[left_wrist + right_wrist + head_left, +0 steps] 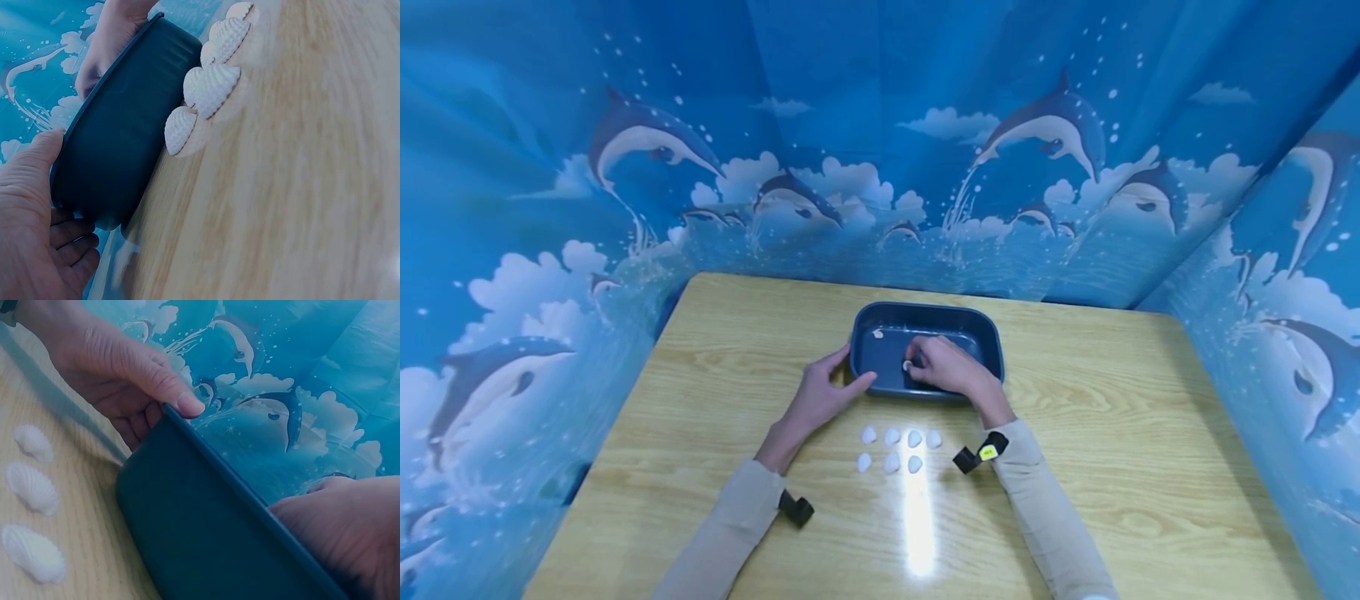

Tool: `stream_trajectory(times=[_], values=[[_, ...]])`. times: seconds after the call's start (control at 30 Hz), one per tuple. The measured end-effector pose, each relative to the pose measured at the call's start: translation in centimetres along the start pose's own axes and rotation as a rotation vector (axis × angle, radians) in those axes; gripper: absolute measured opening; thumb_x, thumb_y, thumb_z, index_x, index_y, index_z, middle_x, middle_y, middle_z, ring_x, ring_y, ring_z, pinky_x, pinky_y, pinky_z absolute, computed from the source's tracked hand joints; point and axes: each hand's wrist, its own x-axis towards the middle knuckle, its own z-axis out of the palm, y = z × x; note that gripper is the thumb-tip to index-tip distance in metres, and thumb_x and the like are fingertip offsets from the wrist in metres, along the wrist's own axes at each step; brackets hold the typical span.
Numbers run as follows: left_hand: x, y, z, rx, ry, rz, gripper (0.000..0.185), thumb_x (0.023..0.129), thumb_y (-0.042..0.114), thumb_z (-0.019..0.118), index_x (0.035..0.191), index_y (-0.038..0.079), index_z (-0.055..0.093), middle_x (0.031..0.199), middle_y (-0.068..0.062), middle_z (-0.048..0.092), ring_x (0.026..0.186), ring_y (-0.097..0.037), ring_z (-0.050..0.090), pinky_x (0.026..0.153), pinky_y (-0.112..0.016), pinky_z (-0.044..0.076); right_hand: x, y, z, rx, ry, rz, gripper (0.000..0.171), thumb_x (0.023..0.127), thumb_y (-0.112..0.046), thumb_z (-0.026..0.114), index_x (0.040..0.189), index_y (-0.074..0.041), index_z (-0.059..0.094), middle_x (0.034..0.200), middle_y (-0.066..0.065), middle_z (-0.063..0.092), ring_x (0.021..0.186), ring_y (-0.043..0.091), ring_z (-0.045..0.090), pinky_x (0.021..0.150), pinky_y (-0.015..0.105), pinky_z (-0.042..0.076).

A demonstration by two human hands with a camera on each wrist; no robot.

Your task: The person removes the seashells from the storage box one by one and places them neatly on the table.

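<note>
A dark blue rectangular basin (880,389) stands on the table. My left hand (818,398) holds its near left corner, thumb at the rim and the other fingers along the outer side. Inside the basin, my right hand (951,367) pinches a small white seashell (907,365) between thumb and fingers. From the right wrist view, the basin wall hides those fingertips. Another small pale shell (877,334) lies on the basin floor near its far left corner. Ribbed white seashells (217,89) lie in two rows on the table in front of the basin.
The wooden table (1120,467) extends to both sides of the basin. A blue curtain (865,125) printed with dolphins hangs behind the table and along its sides. Each wrist carries a small black camera (796,508) on a strap.
</note>
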Motion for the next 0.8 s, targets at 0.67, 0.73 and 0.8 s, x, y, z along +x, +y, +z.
stream_trajectory(times=[0.67,0.73,0.8], values=[[0.0,-0.1,0.1,0.022,0.013,-0.026,0.081,0.094,0.047,0.078,0.158,0.011,0.043,0.162,-0.008,0.043,0.153,-0.027,0.036,0.125,-0.048,0.031,-3.4,-1.3,-1.7,-0.039,0.069,-0.016,0.018,0.102,-0.019,0.065,0.117,-0.008,0.068,0.067,-0.003,0.053,0.054,0.011,0.046,0.050,0.026,0.036],[0.0,0.0,0.0,0.023,0.012,-0.028,0.081,0.094,0.047,0.078,0.158,0.011,0.043,0.162,-0.008,0.043,0.153,-0.027,0.036,0.125,-0.048,0.031,-3.8,-1.3,-1.8,-0.040,0.081,-0.018,0.018,0.102,-0.018,0.066,0.116,-0.007,0.068,0.068,-0.004,0.052,0.055,0.010,0.045,0.051,0.026,0.036],[0.0,0.0,0.0,0.022,0.009,-0.028,0.081,0.094,0.046,0.078,0.158,0.011,0.043,0.162,-0.008,0.043,0.153,-0.027,0.036,0.125,-0.048,0.031,-4.2,-1.5,-1.9,-0.038,0.097,-0.022,0.018,0.101,-0.018,0.067,0.115,-0.006,0.068,0.068,-0.004,0.052,0.055,0.010,0.045,0.051,0.025,0.035]])
